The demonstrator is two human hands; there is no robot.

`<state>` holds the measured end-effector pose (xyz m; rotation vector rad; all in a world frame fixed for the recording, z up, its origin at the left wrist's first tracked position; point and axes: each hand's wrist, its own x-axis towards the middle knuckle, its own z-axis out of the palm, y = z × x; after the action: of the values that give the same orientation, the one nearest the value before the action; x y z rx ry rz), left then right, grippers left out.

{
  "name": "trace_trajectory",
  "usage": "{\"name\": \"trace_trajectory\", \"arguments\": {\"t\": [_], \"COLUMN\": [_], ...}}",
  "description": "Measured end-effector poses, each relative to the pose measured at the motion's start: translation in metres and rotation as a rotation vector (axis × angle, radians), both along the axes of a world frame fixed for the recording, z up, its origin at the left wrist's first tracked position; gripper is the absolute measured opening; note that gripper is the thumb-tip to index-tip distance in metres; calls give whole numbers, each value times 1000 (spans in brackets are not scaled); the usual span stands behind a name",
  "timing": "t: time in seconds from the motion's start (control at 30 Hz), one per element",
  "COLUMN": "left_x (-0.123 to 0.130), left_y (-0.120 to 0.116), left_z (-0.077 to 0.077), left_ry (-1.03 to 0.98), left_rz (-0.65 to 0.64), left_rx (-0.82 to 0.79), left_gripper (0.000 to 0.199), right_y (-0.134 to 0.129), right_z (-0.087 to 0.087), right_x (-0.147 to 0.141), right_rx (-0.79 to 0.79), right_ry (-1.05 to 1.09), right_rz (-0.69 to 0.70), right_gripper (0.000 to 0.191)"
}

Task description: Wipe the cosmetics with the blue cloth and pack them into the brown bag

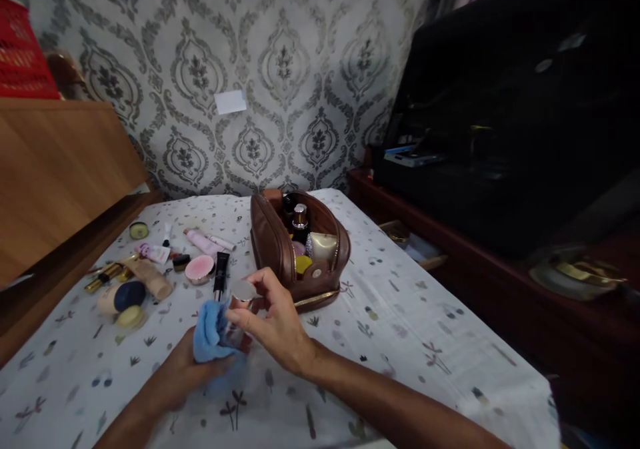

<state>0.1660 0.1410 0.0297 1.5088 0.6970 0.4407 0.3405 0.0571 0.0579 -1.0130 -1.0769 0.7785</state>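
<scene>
In front of me, my left hand (200,363) is wrapped round a light blue cloth (209,332), which lies against a small clear bottle with a shiny pinkish cap (243,291). Thumb and fingers of my right hand (280,325) grip this bottle by its cap; the lower part is blurred and partly covered by the cloth. Just beyond my hands lies a black tube (221,272). An unzipped brown cosmetic bag (265,235) stands behind my right hand, with a silver-capped bottle (300,217), a gold pouch-like item (324,245) and a yellow item (303,263) inside.
Left on the patterned tablecloth (280,409) lie a pink compact (200,268), a beige tube (153,277), a dark-capped jar (123,297), a pink tube (201,241) and several other cosmetics. A wooden cabinet (60,162) borders the left; a large black screen (500,115) stands right.
</scene>
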Motion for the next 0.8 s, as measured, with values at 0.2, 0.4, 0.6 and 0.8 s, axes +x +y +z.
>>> {"name": "trace_trajectory", "arguments": {"t": [0.2,0.4,0.6,0.8], "left_x": [12,46,83,109], "left_y": [-4,-6,-27,-36], "left_z": [5,19,32,39], "left_ry": [-49,32,7,11], "left_rz": [412,425,344,333], "left_rx": [53,286,314,349], "left_gripper": [53,58,63,66], "right_y": [-25,-47,-62,-69], "right_z": [-17,-33,-19,-7], "right_x": [-5,-9,11,27], "right_rx": [-44,-16,36,58], "right_ry": [-226,-11,138,87], "right_rz": [15,125,-38,-284], "right_gripper": [63,49,31,23]}}
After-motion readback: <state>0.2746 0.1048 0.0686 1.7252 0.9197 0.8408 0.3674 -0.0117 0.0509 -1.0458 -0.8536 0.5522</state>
